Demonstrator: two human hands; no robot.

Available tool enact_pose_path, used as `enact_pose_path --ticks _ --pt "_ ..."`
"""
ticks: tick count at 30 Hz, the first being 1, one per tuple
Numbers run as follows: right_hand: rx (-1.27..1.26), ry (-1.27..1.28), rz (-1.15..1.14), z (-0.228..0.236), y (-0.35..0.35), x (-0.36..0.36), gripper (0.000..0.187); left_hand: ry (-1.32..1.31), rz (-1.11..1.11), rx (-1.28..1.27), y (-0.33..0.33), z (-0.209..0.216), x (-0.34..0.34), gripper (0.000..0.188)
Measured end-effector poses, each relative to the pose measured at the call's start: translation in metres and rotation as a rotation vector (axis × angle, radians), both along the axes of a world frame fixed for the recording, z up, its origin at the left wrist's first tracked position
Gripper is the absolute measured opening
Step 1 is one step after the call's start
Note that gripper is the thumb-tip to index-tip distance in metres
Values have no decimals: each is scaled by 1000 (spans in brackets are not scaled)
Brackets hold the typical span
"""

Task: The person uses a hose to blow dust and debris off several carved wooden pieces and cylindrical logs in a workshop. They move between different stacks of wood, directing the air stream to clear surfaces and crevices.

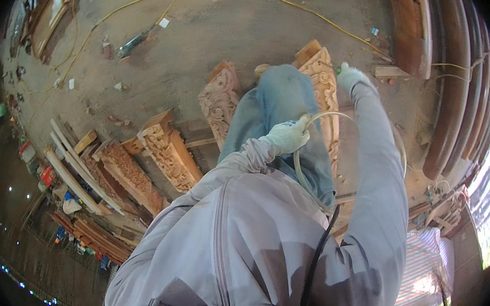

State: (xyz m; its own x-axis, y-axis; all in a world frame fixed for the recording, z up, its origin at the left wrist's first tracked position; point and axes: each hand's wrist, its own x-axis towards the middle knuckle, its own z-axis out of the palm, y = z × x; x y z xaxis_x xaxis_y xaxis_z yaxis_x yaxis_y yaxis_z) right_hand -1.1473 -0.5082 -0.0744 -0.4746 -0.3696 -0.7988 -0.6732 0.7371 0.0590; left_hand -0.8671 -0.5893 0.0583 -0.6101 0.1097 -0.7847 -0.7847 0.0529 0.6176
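Left white-gloved hand (288,136): pinching translucent flexible hose (332,113) | Right white-gloved hand (352,78): beside carved light-brown wooden beam's (325,90) upper right edge | Right grip: cannot tell

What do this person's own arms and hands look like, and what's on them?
The left hand and right hand both wear whitish work gloves. The left glove bears a small dark bluish marking on its back; none can be made out on the right. Both arms are covered by long, light grey, wrinkled sleeves.
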Motion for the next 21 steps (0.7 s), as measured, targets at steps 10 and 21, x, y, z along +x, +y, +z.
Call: enact_pose_path --ticks 10,21 --pt "502 -22 -277 48 115 26 43 16 110 -117 -61 -52 -9 61" --pt "116 122 -632 14 -38 -66 34 -66 241 391 -204 -94 -106 53"
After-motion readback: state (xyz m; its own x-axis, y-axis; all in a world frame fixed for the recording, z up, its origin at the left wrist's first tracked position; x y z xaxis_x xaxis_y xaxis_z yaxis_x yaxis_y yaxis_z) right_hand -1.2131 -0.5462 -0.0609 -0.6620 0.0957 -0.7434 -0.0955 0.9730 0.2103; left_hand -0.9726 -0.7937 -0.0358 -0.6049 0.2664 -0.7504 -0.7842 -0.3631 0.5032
